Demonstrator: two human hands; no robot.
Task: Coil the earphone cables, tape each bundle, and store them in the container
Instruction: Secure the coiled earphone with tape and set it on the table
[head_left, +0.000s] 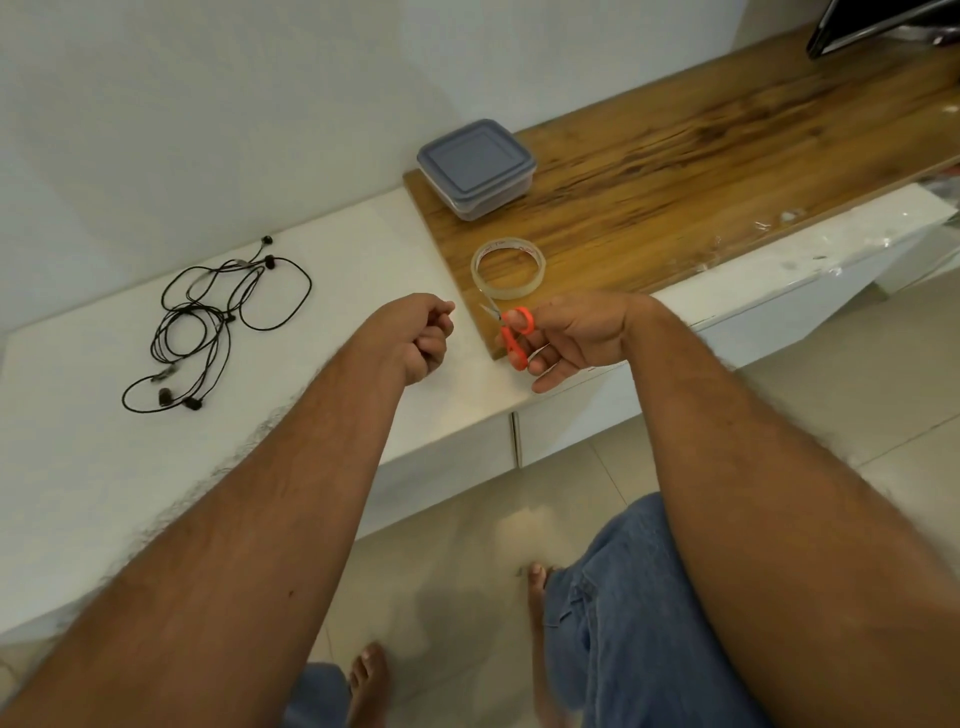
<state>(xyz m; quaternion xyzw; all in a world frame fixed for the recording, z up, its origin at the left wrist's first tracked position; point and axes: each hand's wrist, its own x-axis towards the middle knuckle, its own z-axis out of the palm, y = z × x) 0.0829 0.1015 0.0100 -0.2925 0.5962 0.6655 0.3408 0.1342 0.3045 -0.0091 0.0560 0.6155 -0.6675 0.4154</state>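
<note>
Black earphone cables (208, 322) lie loose and tangled on the white counter (93, 457) at the left. A roll of clear tape (508, 268) lies flat on the wooden board (701, 171), and behind it stands a clear container with a blue-grey lid (476, 167), lid on. My right hand (576, 338) grips small orange-handled scissors (511, 332) just in front of the tape roll, blades pointing up-left. My left hand (423, 338) hovers over the counter beside the scissors, its fingers curled into a fist with nothing visible in it.
A dark object (878, 26) sits at the board's far right end. Crumpled clear plastic (779, 218) lies along the counter's right edge. White drawers run below the counter, and my bare feet stand on the tiled floor (457, 530).
</note>
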